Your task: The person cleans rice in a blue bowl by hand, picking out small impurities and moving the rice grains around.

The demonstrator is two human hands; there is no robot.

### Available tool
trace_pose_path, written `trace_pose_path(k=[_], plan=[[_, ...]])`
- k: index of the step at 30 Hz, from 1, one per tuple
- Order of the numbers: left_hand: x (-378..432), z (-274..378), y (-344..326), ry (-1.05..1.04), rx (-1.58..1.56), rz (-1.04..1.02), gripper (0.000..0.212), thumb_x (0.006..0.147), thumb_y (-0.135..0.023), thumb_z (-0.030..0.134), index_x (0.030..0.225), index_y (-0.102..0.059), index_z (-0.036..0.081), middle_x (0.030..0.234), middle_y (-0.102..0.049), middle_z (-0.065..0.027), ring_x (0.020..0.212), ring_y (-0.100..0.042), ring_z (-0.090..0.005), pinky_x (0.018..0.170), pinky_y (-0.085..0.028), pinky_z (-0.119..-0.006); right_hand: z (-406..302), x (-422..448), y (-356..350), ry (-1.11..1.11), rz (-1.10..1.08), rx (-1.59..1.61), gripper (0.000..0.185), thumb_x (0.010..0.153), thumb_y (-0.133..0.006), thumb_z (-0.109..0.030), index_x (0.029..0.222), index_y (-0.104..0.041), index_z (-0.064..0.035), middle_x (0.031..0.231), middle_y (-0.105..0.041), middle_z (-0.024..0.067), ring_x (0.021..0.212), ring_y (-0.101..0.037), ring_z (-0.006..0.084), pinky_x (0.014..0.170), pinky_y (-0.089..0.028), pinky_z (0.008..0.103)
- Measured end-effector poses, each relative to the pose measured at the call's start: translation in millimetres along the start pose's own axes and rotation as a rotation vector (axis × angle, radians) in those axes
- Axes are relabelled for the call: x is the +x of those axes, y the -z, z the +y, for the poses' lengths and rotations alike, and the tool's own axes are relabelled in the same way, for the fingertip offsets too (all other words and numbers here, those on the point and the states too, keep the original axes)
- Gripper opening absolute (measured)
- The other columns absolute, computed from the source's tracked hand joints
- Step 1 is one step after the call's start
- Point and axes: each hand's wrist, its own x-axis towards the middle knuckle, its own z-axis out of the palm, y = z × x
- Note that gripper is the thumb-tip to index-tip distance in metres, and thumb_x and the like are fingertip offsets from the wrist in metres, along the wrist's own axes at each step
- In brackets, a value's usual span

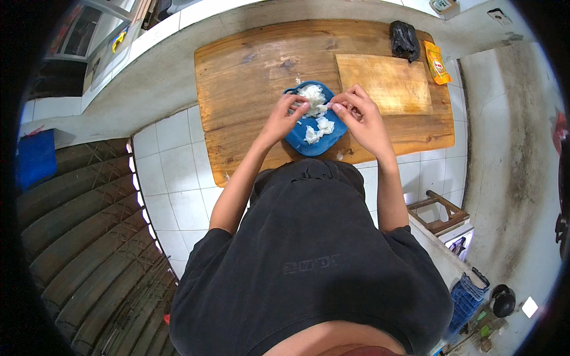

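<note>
On the brown wooden table in front of me lies a blue plastic tray or board with a handle loop at its far left. A loose heap of white, torn, soft food pieces sits on its far half; what food this is cannot be made out. Two crumpled white clumps rest nearer to me. My left hand is at the heap's left side, thumb and fingers apart, with nothing visible between them. From the right, my right hand pinches a small white piece between thumb and fingertips.
A wooden cutting board lies to the right of the tray. Behind it are a black plastic bag and an orange packet bearing writing. A low wall borders the table's far side. A wooden-framed stool stands at the right.
</note>
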Motion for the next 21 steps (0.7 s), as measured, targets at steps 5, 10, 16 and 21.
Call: trace_pose_path(k=[5, 10, 16, 21], plan=[[-5.9, 33.9, 5.5, 0.171, -0.707, -0.363, 0.037, 0.104, -0.053, 0.037, 0.119, -0.067, 0.007, 0.117, -0.067, -0.0031, 0.105, -0.058, -0.0111, 0.089, -0.045, -0.028, -6.1, 3.2, 2.8, 0.056, -0.079, 0.011, 0.014, 0.092, -0.066, -0.012, 0.1, -0.071, -0.0024, 0.09, -0.053, 0.0049, 0.071, -0.048, 0.0131, 0.065, -0.042, 0.0276], [-8.6, 42.6, 6.9, 0.104, -0.661, -0.352, 0.034, 0.104, -0.054, 0.034, 0.117, -0.064, 0.004, 0.11, -0.062, -0.0004, 0.102, -0.055, -0.0109, 0.089, -0.043, -0.028, -8.8, 3.1, 4.3, 0.029, -0.068, -0.026, 0.013, 0.091, -0.066, -0.012, 0.1, -0.07, -0.0027, 0.092, -0.054, 0.0059, 0.072, -0.049, 0.0141, 0.066, -0.043, 0.0284], [-11.5, 50.9, 5.4, 0.107, -0.615, -0.185, 0.016, 0.097, -0.068, 0.023, 0.099, -0.063, 0.007, 0.1, -0.064, 0.0023, 0.093, -0.057, -0.0056, 0.084, -0.046, -0.024, -6.4, 1.6, 6.4, 0.023, -0.005, -0.096, 0.013, 0.091, -0.067, -0.013, 0.098, -0.069, -0.0017, 0.093, -0.055, 0.0064, 0.072, -0.051, 0.0154, 0.067, -0.045, 0.0293], [-13.6, 56.6, 6.6, 0.097, -0.512, -0.11, 0.017, 0.096, -0.07, 0.021, 0.102, -0.064, 0.006, 0.099, -0.063, 0.0022, 0.093, -0.056, -0.0052, 0.084, -0.046, -0.023, -8.4, 1.7, 7.0, 0.012, 0.025, -0.104, 0.014, 0.091, -0.067, -0.012, 0.099, -0.069, -0.001, 0.093, -0.055, 0.0064, 0.072, -0.052, 0.0155, 0.068, -0.046, 0.0293]])
